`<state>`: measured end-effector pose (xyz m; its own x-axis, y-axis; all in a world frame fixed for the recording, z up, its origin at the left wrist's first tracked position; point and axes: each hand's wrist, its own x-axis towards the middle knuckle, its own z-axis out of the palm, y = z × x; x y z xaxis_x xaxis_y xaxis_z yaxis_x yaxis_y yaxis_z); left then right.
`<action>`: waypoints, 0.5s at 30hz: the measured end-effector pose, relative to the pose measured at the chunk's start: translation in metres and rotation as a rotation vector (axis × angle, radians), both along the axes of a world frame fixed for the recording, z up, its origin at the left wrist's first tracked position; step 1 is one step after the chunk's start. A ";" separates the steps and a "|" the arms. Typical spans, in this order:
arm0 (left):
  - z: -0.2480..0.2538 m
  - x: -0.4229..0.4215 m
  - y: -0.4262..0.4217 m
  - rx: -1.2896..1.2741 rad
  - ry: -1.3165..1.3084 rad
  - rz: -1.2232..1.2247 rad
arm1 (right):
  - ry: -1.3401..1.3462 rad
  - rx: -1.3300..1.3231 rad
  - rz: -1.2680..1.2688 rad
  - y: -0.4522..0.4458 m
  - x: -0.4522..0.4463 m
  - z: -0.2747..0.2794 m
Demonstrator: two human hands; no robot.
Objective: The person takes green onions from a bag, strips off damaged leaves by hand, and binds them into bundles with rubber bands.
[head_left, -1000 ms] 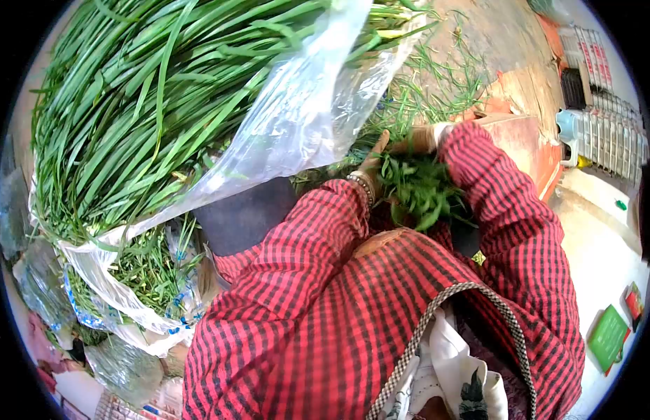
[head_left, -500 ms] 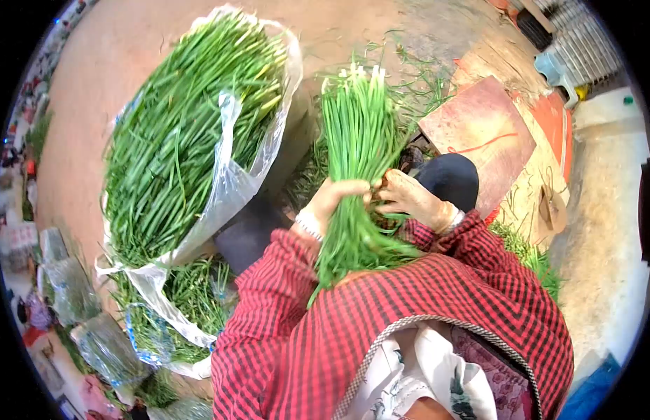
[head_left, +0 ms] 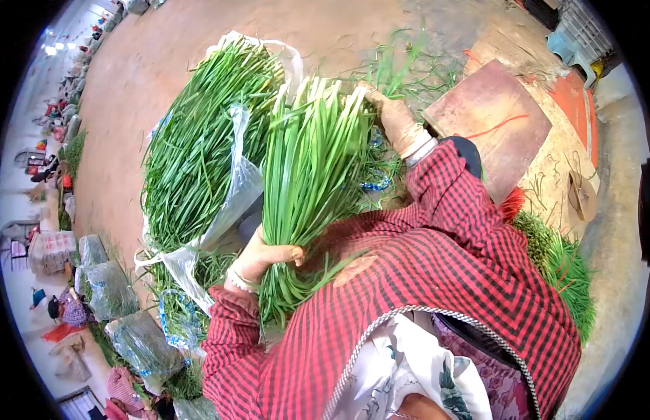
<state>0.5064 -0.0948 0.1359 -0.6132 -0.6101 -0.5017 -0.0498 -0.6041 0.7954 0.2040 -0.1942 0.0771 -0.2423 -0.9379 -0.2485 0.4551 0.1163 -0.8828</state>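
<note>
A thick bunch of garlic chives stands upright in front of me, pale stem ends at the top and leaves against my lap. My left hand is wrapped round its lower leafy part. My right hand reaches beside the stem ends at the bunch's upper right, its fingers bent; what they hold, if anything, is hidden. Blurred loose chive blades show just past the right fingers. To the left of the bunch, a large heap of chives lies in an opened clear plastic bag.
A reddish board with a red string lies at the right, near cardboard. More chives lie at my right side. Wrapped bundles line the left side. A grey crate stands at the upper right.
My left hand has moved lower on the bunch, which has shifted left. My right hand has left the bunch's middle and gone up to the right of the stem ends.
</note>
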 end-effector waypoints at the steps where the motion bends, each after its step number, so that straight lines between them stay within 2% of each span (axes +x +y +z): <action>1: 0.002 -0.002 0.007 0.031 0.055 -0.002 | 0.219 -0.011 -0.010 -0.007 0.000 -0.011; 2: -0.001 -0.003 0.016 0.066 0.125 0.020 | 0.203 -0.002 -0.003 -0.008 -0.003 -0.016; 4: -0.012 -0.011 0.032 0.187 0.279 0.117 | 0.417 -0.235 0.151 -0.011 -0.011 -0.024; 7: -0.022 -0.023 0.046 0.263 0.386 0.196 | 0.527 -0.223 0.235 -0.023 -0.026 -0.027; 9: -0.030 -0.029 0.049 0.286 0.459 0.233 | 0.509 -0.235 0.206 -0.027 -0.031 -0.024; 11: -0.033 -0.025 0.048 0.259 0.432 0.191 | 0.609 -0.073 0.038 -0.041 -0.044 -0.025; 13: -0.030 -0.022 0.049 0.231 0.396 0.145 | 0.364 -0.051 -0.178 -0.049 -0.078 -0.017; 15: -0.023 -0.016 0.054 0.207 0.361 0.181 | 0.420 0.053 -0.148 -0.036 -0.107 0.000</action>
<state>0.4908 -0.0406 0.1126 -0.6638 -0.6329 -0.3985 0.3295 -0.7258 0.6039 0.0968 -0.2304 0.0775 -0.4633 -0.8741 -0.1461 0.0733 0.1265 -0.9893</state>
